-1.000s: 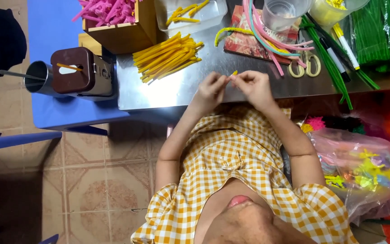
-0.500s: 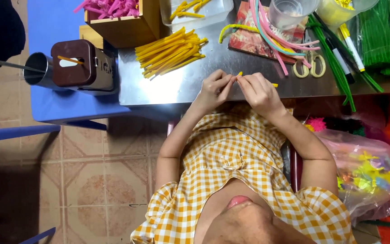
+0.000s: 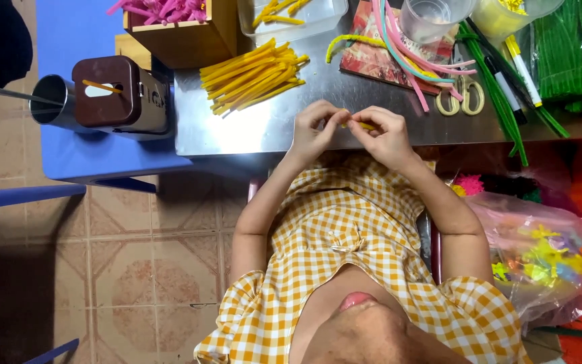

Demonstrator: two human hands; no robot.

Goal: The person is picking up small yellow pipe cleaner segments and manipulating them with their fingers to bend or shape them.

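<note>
1. Yellow-checked cloth covers the person's chest nearest the camera. Beside the right elbow lies a clear plastic bag holding small bright shapes in yellow, green and purple. They look like finished pieces, so some of the work seems to be done.
2. Both hands meet at the near edge of the metal table. The left hand and the right hand have their fingers curled in close. Each pinches one end of a short yellow stem piece held between them, just above the table edge.
3. Only a little of that piece shows between the fingertips, so I cannot tell whether it is bent or straight. I judge it to be mid-shaping, not finished.
4. Farther on the table, left of the hands, a loose pile of yellow stems lies untouched. It looks like a good stock left to work through.
5. Right of that, yellow-handled scissors lie flat, near some long pink stems.
6. Farthest back stand a wooden box of pink pieces, a clear tray of yellow pieces, a clear cup and bundles of green stems.
</note>
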